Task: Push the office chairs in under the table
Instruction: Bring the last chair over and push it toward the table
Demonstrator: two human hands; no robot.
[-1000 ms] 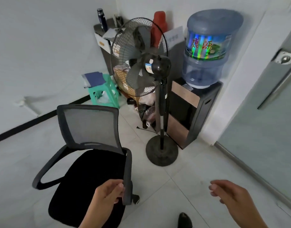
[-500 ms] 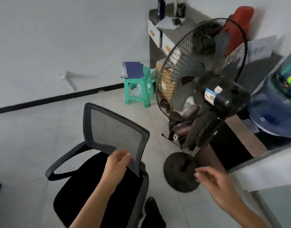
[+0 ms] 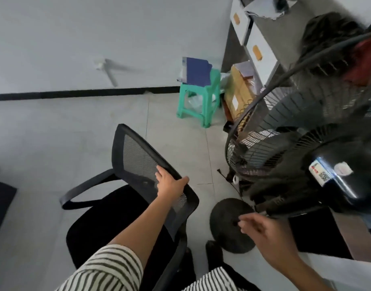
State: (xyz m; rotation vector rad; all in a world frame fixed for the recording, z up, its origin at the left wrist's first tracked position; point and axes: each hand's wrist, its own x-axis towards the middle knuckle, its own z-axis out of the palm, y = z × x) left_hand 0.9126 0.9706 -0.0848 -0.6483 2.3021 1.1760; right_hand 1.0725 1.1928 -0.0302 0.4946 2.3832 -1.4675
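A black office chair (image 3: 109, 217) with a mesh backrest (image 3: 138, 158) and curved armrests stands on the tiled floor in the lower middle. My left hand (image 3: 170, 183) grips the top edge of the backrest, fingers over the mesh and thumb along the rim. My right hand (image 3: 262, 227) hovers free to the right of the chair, above the fan's round base, fingers loosely curled and holding nothing. No table shows clearly; a dark edge (image 3: 0, 202) sits at the far left.
A black pedestal fan (image 3: 306, 156) with a round base (image 3: 230, 223) stands close on the right. A green plastic stool (image 3: 199, 101) holding a blue folder, cardboard boxes and a drawer cabinet (image 3: 253, 38) line the back wall. Open tiled floor lies left of the chair.
My left hand moved from the chair's right armrest up to the backrest's top edge and closed on it. The view swung left and closer to the fan. My right hand drifted inward.
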